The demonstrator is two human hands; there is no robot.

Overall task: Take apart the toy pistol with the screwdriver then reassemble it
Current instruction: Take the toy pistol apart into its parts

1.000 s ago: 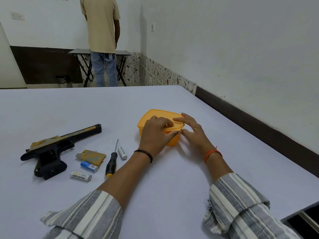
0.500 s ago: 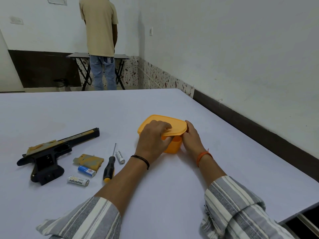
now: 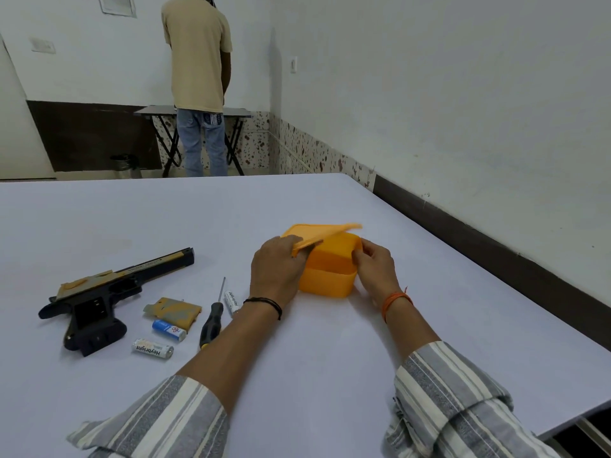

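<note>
Head view: left hand (image 3: 276, 271) pinches the orange lid (image 3: 322, 234), right hand (image 3: 375, 264) grips the tub (image 3: 330, 276). Left of both hands lies the toy pistol (image 3: 99, 295), probably light, stiff plastic; best held by its grip, screwdriver (image 3: 211, 325) alongside.

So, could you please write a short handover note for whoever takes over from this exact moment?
Left hand grips the orange lid, lifted at the near edge. Right hand steadies the orange container. Toy pistol lies at the table's left, battery bay open. Its cover, three batteries and the screwdriver lie beside it.
Done: cover off, batteries out.
Left: finish opening the container, continue disassembly, then reassemble.
</note>
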